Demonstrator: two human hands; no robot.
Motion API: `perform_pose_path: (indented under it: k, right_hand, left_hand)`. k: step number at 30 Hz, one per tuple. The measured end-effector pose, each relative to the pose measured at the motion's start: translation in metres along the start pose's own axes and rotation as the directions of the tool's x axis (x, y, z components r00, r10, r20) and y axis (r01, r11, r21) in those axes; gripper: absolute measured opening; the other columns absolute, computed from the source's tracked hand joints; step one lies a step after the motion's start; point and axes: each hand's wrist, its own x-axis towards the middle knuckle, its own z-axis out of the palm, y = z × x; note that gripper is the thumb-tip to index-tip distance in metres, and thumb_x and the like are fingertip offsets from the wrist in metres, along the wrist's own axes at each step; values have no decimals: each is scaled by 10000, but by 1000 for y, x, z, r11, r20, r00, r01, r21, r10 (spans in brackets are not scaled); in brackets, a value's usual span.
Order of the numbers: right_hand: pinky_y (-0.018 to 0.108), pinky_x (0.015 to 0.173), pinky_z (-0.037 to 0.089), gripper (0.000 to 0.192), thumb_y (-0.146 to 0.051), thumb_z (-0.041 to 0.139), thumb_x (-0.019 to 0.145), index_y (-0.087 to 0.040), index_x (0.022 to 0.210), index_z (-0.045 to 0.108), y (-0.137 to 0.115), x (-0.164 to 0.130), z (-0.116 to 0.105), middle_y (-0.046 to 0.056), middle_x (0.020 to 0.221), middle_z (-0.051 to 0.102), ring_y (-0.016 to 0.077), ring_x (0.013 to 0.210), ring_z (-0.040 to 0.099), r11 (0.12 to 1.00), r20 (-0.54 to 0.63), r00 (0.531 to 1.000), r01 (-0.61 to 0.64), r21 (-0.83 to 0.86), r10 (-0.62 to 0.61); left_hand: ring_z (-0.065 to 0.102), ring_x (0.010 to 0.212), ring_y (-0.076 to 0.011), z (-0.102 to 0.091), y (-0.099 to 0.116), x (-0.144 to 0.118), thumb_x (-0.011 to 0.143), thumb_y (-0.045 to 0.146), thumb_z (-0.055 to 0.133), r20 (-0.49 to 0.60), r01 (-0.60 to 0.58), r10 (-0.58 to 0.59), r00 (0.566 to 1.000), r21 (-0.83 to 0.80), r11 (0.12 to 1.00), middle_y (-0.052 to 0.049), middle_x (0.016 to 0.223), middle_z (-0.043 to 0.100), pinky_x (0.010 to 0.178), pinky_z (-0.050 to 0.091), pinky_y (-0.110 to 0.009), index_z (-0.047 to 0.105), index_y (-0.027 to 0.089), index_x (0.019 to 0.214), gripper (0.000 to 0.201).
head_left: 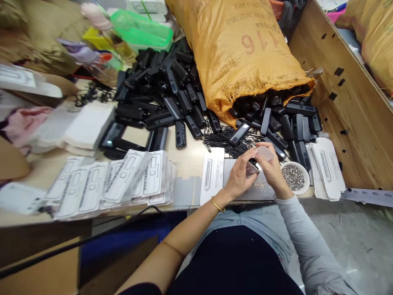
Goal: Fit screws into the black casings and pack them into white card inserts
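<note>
A small printed carton (252,168) is held end-up over the table's front edge, with something dark showing inside its open end. My left hand (238,177) is closed around the carton. My right hand (274,174) pinches a pale rounded flap (264,154) at the carton's opening. Under both hands lies a grey mat (229,174) with tiny light-coloured bits on it. Left of the mat rests a flat printed carton (211,174). Beside my right wrist stands a white bowl (307,184) of small metal pieces (293,176).
An orange woven sack (245,61) spills black plastic cases (181,100) across the table. Thin black rods (219,139) lie before it. Printed cartons (123,180) overlap at left; flat ones (330,168) stack at right. A wooden board (331,82) walls the right side.
</note>
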Motion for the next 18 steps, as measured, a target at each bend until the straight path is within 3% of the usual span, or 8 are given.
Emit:
perform_pose_path:
  k: [5,8,11,13,15,18]
  right_hand:
    - [263,766,487,334,-407,617,840,-171,1002,445,14,1,25,36,914,547,126,808,562,982,-275,961,20,190,34]
    - [298,766,491,284,-431,549,888,-168,969,478,21,-1,29,48,891,547,142,806,569,993,-362,931,77,88,-40]
    - [395,898,470,310,-449,442,955,-174,968,585,25,-8,32,100,1033,594,206,1007,582,923,-240,897,327,-204,-371]
    - [424,932,454,306,-434,441,964,-190,994,623,24,-12,35,104,1113,602,224,1076,570,851,-109,862,454,-263,-494]
    - [405,918,462,211,-352,506,947,-198,1038,616,18,-13,37,92,1121,608,210,1064,577,865,-100,876,438,-246,-472]
    - [350,881,474,164,-240,540,925,-197,1071,600,8,-8,38,69,1060,616,172,999,589,925,-201,912,315,-213,-357]
  left_hand:
    - [496,1264,-211,7,-4,5,763,132,624,-28,58,-60,998,-61,996,-132,1379,470,1045,434,-388,372,206,1263,565]
    - [454,1309,-243,8,-6,8,788,149,626,-20,65,-65,998,-43,997,-147,1438,411,1042,430,-424,396,204,1156,437]
    - [425,1332,-270,8,-8,8,826,217,638,-79,79,-88,993,-117,990,-207,1462,357,1055,412,-456,257,195,1321,625]
    - [438,1319,-265,6,-9,8,863,296,621,-114,105,-125,986,-173,979,-225,1448,363,1057,414,-450,74,190,1441,803]
    - [435,1321,-257,4,-9,6,898,325,579,-112,120,-141,984,-177,977,-218,1442,370,1071,405,-444,-13,197,1477,839]
    - [388,1357,-268,2,-8,4,901,321,577,-81,133,-146,986,-140,981,-219,1448,352,1110,360,-458,0,196,1480,827]
